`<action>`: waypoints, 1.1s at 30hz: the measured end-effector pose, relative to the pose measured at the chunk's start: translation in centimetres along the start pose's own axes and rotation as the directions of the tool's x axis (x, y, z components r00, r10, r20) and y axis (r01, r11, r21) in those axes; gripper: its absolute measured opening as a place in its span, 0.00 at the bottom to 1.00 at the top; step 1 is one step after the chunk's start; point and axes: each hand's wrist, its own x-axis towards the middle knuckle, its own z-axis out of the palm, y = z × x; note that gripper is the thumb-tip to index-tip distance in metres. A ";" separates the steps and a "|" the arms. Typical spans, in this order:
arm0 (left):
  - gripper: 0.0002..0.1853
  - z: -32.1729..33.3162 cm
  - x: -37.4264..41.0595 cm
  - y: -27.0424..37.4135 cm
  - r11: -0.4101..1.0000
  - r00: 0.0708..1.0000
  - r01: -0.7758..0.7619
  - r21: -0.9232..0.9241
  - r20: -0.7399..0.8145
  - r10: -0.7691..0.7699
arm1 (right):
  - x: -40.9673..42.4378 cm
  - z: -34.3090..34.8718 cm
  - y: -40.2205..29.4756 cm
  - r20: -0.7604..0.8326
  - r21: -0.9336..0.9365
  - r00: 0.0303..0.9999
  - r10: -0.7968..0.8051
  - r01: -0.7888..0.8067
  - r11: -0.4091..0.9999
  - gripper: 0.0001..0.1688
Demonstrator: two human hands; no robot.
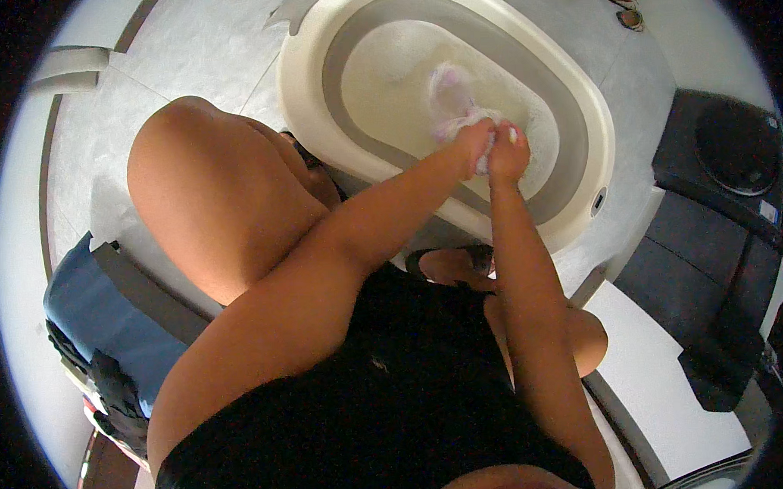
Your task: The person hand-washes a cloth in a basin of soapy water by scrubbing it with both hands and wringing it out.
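A collapsible oval plastic tub (578, 118), cream-rimmed with a grey band, stands on the floor before me and holds cloudy, sudsy water. Over its near right part, my left hand (475, 144) and my right hand (508, 153) are side by side, both gripping a wet, pale pinkish-white cloth (455, 122). The cloth is bunched between my fingers, and its far part trails in the water, away from my hands. Suds cling to the fabric. My fingers hide some of it, so I cannot tell what kind of item it is.
Grey floor tiles (133, 66) surround the tub. A black speaker-like box (718, 149) is at the right. Small objects with red strings (629, 16) lie at the upper right. Blue fabric (116, 312) and dark clothes are at the left. My sandalled foot (450, 265) is near the tub.
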 end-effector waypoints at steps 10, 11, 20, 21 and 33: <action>0.24 -3.6 7.1 -1.7 0.933 0.924 0.154 -0.325 0.382 -0.020 | -2.7 1.4 -3.2 0.135 -0.143 0.973 -0.186 0.205 0.968 0.22; 0.22 -0.6 3.4 -1.5 0.972 0.944 0.066 -0.227 0.329 0.013 | 0.6 0.2 0.4 0.051 -0.219 0.977 -0.209 0.215 0.952 0.20; 0.25 -1.2 6.9 -0.5 0.986 0.996 -0.075 0.152 0.068 0.065 | -3.7 0.5 -3.1 -0.003 0.010 1.000 0.025 -0.025 1.000 0.24; 0.24 -2.4 8.5 -1.2 0.910 0.966 -0.255 0.326 0.122 0.227 | -4.1 1.2 -3.1 0.039 -0.068 0.999 -0.033 0.036 0.997 0.23; 0.22 -4.7 13.0 -2.3 0.637 0.887 -0.462 0.617 0.337 0.316 | -3.2 2.5 -2.6 0.041 -0.157 0.999 0.029 -0.022 0.987 0.23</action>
